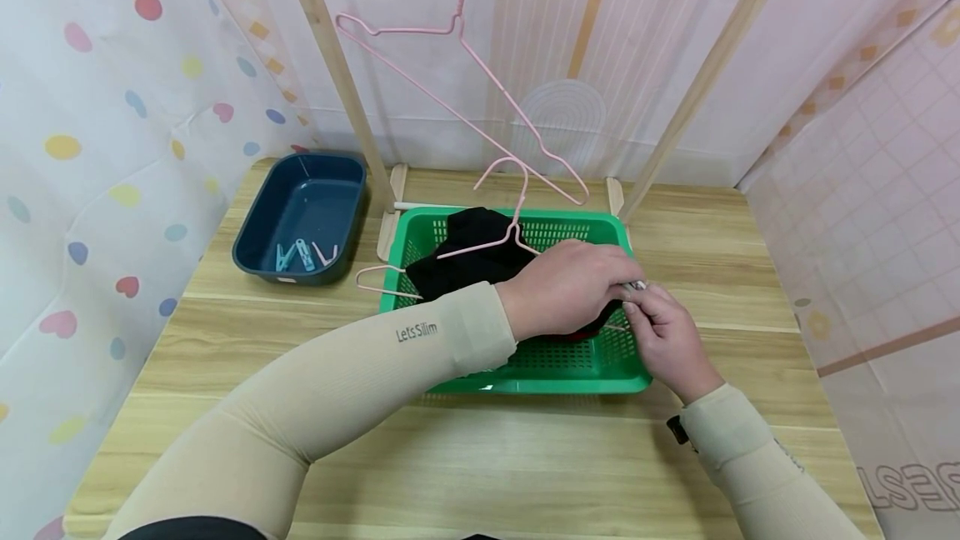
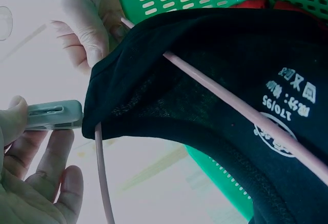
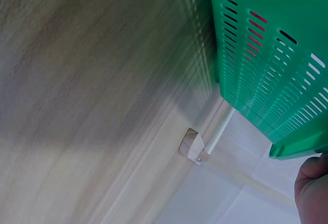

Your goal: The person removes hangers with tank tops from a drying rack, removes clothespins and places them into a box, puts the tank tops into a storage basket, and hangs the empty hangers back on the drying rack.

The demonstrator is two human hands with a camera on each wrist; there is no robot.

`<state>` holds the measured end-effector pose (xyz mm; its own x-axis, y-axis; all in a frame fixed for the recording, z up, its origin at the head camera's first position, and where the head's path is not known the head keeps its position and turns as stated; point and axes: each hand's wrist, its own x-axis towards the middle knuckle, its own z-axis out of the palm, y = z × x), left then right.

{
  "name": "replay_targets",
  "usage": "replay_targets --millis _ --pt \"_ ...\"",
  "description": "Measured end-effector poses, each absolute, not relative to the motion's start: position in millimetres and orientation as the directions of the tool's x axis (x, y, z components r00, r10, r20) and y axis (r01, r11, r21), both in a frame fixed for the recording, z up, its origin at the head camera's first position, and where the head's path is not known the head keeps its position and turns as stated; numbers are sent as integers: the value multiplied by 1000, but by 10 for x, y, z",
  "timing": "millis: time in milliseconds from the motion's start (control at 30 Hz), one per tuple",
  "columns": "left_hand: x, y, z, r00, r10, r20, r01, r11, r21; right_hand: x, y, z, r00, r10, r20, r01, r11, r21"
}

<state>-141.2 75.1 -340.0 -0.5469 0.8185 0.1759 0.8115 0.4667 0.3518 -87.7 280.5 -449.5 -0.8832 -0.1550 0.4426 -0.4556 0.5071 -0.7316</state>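
A black sleeveless top with white label print inside lies over the green basket, on a pink clothes hanger. My left hand reaches across the basket and pinches a grey-blue clothespin between thumb and fingers. The clothespin's tip is right at the edge of the top's shoulder strap, where the hanger's end comes out. With thumb and curled fingers, my right hand holds the same strap at the basket's right side. In the right wrist view, only a bit of the right hand shows.
The green basket also holds red cloth. A second pink hanger hangs from the wooden rack behind. A dark blue tub with several clothespins stands at the left on the wooden table.
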Motion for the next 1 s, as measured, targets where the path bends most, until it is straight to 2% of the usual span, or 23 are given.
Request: replay_targets --millis 533,700,1000 --pt "-1416 654 -3330 -553 806 209 799 443 407 -861 2809 -4508 -877 -159 454 -466 516 -719" --pt "-1404 560 -3293 -546 811 212 801 431 417 -862 2802 -4499 -885 -151 441 -449 535 -716" --pt "-1409 295 -3257 -572 797 196 777 449 442 -865 2795 -4491 -891 -134 434 -430 559 -709"
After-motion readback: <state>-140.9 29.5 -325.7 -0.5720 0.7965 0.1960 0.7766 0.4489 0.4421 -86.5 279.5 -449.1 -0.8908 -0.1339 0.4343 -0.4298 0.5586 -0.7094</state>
